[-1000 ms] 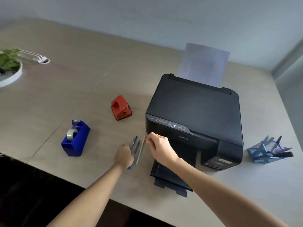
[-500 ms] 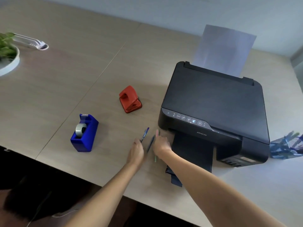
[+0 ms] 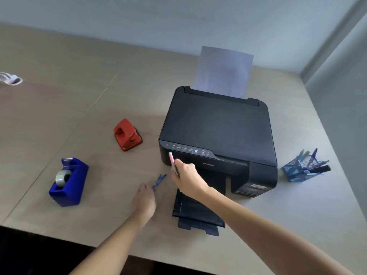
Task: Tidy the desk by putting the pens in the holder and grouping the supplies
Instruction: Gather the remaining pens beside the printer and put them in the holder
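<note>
My right hand (image 3: 185, 178) is shut on a green pen with a pink end (image 3: 172, 160), lifted and pointing up in front of the printer. My left hand (image 3: 145, 198) grips blue pens (image 3: 158, 181) just off the desk, to the left of the right hand. The blue mesh pen holder (image 3: 296, 171) stands at the right of the printer with several pens in it. A blue tape dispenser (image 3: 69, 181) sits at the near left. A red hole punch (image 3: 127, 134) lies behind it, toward the printer.
A black printer (image 3: 218, 128) with upright paper (image 3: 223, 71) fills the desk's middle; its output tray (image 3: 195, 213) sticks out toward me under my right forearm. A white object (image 3: 11, 78) lies at the far left. The desk's front edge (image 3: 59, 238) is close.
My right hand has lifted the green pen off the desk and tipped it upright. My left hand has closed on the blue pens. The camera view has swung right.
</note>
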Demonstrator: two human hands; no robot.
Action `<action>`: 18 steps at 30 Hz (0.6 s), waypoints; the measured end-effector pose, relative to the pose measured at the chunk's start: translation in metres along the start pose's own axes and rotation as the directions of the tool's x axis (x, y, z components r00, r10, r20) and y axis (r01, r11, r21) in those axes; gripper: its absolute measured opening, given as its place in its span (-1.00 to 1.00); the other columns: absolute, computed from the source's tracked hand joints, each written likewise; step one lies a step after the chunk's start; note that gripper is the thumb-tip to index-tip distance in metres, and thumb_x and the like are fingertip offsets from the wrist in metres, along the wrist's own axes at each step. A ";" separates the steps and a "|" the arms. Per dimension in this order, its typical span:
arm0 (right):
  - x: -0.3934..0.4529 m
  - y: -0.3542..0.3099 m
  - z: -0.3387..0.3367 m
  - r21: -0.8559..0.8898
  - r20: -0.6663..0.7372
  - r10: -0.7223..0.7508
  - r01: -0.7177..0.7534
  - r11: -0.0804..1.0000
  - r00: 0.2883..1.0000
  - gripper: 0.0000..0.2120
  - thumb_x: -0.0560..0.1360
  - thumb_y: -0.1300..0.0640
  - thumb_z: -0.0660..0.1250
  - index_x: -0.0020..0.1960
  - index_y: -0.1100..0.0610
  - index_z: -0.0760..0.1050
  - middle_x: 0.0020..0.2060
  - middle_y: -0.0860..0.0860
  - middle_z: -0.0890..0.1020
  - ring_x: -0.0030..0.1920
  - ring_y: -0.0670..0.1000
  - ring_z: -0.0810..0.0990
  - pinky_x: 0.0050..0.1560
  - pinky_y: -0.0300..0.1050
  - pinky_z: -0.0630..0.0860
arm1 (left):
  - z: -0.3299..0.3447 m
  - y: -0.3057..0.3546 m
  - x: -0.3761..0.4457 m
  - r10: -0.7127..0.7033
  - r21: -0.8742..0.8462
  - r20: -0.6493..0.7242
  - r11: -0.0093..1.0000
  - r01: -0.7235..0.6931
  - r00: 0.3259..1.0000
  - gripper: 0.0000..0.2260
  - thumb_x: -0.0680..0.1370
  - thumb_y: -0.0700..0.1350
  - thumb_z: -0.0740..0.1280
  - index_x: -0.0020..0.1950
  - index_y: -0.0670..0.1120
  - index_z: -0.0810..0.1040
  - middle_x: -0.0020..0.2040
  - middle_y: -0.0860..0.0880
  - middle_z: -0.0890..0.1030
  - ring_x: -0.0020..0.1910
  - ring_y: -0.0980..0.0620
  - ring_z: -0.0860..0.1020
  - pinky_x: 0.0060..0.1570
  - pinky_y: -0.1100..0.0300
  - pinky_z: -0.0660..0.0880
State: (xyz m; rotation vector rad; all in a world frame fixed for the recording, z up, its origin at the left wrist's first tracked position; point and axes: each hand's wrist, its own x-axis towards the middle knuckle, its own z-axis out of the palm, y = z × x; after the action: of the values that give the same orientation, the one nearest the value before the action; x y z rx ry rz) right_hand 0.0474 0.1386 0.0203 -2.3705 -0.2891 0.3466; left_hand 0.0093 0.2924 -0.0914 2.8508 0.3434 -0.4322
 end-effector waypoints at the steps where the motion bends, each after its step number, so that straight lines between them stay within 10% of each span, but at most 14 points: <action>1: -0.007 -0.001 -0.010 0.029 -0.010 -0.049 0.049 0.998 0.999 -0.90 0.55 0.21 0.16 -0.05 0.25 0.33 -0.30 0.24 0.57 -0.41 0.25 0.51 -0.35 0.16 0.54 | -0.001 0.001 0.001 -0.033 0.043 0.015 0.999 0.033 0.999 -0.76 0.57 -0.19 0.24 0.24 -0.18 0.44 0.20 -0.14 0.51 0.14 -0.10 0.55 0.06 0.08 0.52; 6: -0.052 0.003 -0.088 0.227 -0.140 -0.106 0.136 0.964 0.984 -0.89 0.56 0.22 0.15 0.08 0.12 0.28 -0.24 0.20 0.64 -0.32 0.20 0.59 -0.23 0.11 0.60 | -0.017 0.015 -0.009 -0.189 -0.196 -0.035 0.964 0.179 0.981 -0.79 0.61 -0.25 0.15 0.20 -0.27 0.44 0.10 -0.29 0.58 0.07 -0.28 0.59 0.04 -0.08 0.54; 10: -0.083 0.054 -0.156 0.343 -0.400 -0.003 0.153 0.927 0.916 -0.85 0.63 0.12 0.10 0.01 0.22 0.31 -0.20 0.13 0.66 -0.33 0.07 0.62 -0.27 -0.03 0.64 | -0.055 0.049 -0.037 -0.087 -0.406 -0.314 0.912 -0.051 0.945 -0.87 0.64 -0.18 0.10 0.01 -0.22 0.37 -0.25 -0.34 0.60 -0.26 -0.38 0.58 -0.28 -0.07 0.46; 15: -0.125 0.151 -0.235 0.415 -0.669 0.260 0.061 0.908 0.697 -0.80 0.61 0.16 0.19 -0.04 0.29 0.47 -0.17 0.20 0.66 -0.33 0.00 0.63 -0.37 -0.28 0.55 | -0.114 0.157 -0.075 0.218 -0.388 -0.423 0.834 -0.393 0.880 -0.71 0.64 -0.14 0.05 0.27 -0.20 0.43 -0.06 -0.23 0.63 -0.10 -0.30 0.59 -0.11 -0.04 0.46; 18: -0.148 0.207 -0.269 0.428 -0.736 0.384 -0.057 0.902 0.558 -0.86 0.57 0.15 0.26 -0.14 0.16 0.50 -0.24 0.03 0.65 -0.31 0.06 0.68 -0.22 -0.06 0.62 | -0.123 0.237 -0.082 0.521 -0.285 -0.426 0.698 -0.656 0.740 -0.63 0.64 -0.19 0.12 0.45 -0.18 0.36 -0.01 -0.06 0.57 -0.11 -0.06 0.57 -0.04 0.11 0.46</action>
State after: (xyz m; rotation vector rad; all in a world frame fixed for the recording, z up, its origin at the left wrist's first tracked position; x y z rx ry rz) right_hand 0.0188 -0.2230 0.0949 -1.9373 0.4964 -0.5635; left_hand 0.0277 0.0850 0.0950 2.3914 -0.4131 0.2170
